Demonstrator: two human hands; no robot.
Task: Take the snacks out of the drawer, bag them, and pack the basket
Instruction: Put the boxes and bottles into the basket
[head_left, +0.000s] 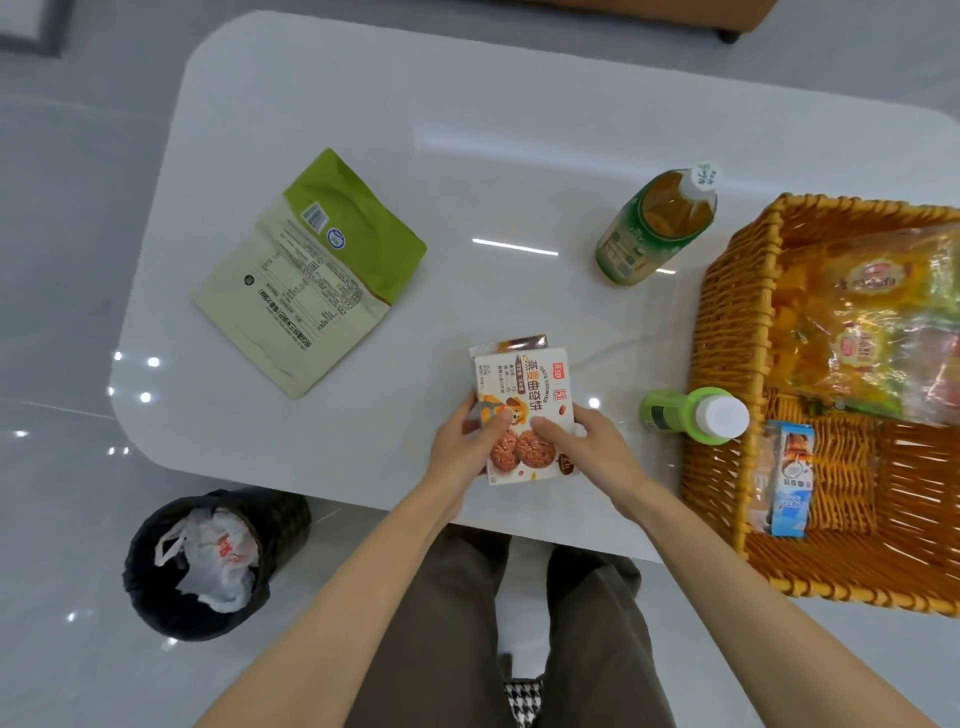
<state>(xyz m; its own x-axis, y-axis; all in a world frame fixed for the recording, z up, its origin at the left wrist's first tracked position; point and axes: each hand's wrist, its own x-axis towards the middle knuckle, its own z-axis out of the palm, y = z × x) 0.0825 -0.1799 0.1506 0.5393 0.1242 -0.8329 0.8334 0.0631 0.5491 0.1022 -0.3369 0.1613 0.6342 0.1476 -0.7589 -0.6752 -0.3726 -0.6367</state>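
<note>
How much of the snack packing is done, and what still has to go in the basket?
Partly done. A clear bag of yellow snack packets and a blue packet already lie in the basket. The left hand and right hand hold the cookie box over the table. The green pouch, tea bottle and small green bottle sit outside the basket, so they look left.
</note>
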